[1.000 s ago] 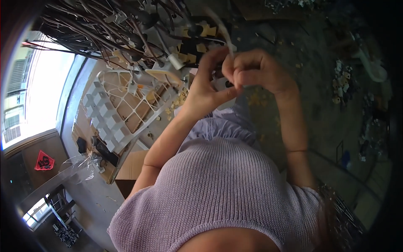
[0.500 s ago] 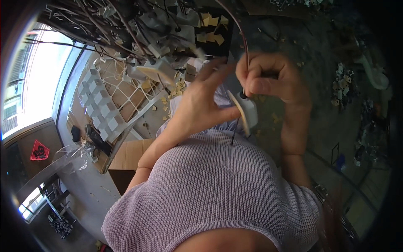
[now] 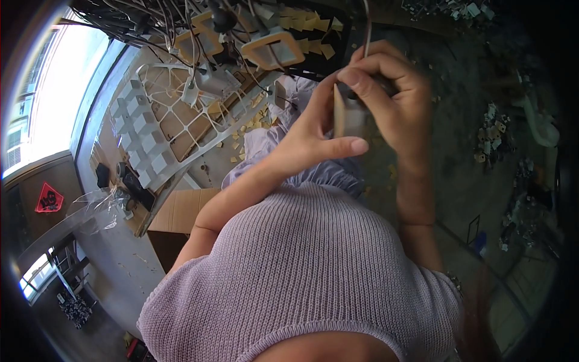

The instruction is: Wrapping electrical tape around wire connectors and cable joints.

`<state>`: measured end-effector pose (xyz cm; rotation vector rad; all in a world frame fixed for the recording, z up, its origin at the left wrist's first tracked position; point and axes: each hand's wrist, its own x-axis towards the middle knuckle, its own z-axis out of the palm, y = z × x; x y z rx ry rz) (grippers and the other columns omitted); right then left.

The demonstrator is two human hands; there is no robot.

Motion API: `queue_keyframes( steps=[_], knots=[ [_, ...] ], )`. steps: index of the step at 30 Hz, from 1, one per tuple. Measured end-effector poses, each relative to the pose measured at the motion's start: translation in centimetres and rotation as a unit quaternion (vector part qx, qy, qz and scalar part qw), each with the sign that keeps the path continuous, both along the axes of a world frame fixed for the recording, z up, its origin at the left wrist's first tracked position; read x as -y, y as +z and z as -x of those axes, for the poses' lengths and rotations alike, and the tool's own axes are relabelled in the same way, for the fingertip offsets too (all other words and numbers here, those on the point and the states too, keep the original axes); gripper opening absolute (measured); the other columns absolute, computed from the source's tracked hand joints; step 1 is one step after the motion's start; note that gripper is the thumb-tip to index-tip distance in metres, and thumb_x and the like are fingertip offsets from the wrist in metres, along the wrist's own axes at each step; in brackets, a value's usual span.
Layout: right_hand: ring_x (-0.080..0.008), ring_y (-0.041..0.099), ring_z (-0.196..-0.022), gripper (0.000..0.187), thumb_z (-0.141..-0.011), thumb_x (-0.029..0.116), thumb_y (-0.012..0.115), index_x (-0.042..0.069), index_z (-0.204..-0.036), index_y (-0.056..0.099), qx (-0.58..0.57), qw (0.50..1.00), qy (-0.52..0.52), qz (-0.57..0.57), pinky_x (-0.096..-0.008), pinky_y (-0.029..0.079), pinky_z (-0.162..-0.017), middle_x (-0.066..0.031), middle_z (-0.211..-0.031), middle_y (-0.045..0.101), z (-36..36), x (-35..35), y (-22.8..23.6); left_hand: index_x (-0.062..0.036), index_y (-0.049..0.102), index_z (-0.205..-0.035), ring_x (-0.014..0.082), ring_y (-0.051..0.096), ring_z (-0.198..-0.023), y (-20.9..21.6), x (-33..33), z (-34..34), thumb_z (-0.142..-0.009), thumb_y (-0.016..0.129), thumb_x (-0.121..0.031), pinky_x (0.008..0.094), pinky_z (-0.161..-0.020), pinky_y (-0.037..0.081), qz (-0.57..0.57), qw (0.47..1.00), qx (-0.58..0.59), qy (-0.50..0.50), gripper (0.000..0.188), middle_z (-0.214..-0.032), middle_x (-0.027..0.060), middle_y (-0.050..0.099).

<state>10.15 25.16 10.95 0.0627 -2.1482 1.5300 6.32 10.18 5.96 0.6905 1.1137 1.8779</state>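
A white box-shaped housing [image 3: 352, 122] with a tan rim is held upright in front of my chest. My left hand [image 3: 310, 136] grips it from the left, thumb across its lower end and fingers partly hidden behind it. A dark cable [image 3: 367, 27] runs down to the housing's top end. There my right hand [image 3: 395, 90] is closed, thumb and forefinger pinched at the cable; the exact contact is hidden by the fingers.
Similar tan-rimmed white housings [image 3: 274, 51] hang on cables at upper left. Beyond are a white moulded tray [image 3: 145, 136], an open cardboard box [image 3: 181, 208], and tan square pieces [image 3: 307, 24] on a black surface. Piles of small parts [image 3: 494, 130] lie on the floor at right.
The housing has gone up slightly and turned more upright. My right hand has shifted up, and my left hand has moved right, closer around the housing. The hanging housings have swung.
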Motion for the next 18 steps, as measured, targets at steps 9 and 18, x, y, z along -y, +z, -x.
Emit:
queue_keyframes(
  steps=[9,18],
  knots=[
    [-0.0141,0.057,-0.077,0.013,-0.090,0.012,0.059,-0.001,-0.090,0.062,-0.051,0.951,-0.063,0.299,-0.0280,0.045,-0.073,-0.0081,-0.089,0.063,-1.1,-2.7,-2.0,0.0030,0.036,-0.137,0.0280,0.048,-0.123,-0.5,-0.7,1.1,-0.091,0.054,-0.041,0.0372,-0.106,0.036,-0.050,0.933,0.354,0.032,0.066,-0.132,0.0188,0.050],
    [-0.0153,0.057,-0.079,0.031,-0.097,0.024,0.050,-0.004,-0.090,0.061,0.127,0.944,-0.005,0.305,-0.0284,0.045,-0.075,-0.0099,-0.087,0.063,-6.5,-1.1,-5.8,0.0023,0.041,-0.129,0.0269,0.055,-0.109,-1.3,-1.9,2.2,-0.085,0.053,-0.017,0.0441,-0.109,0.036,-0.111,0.915,0.382,0.072,0.050,-0.109,0.0112,0.056]
  ],
)
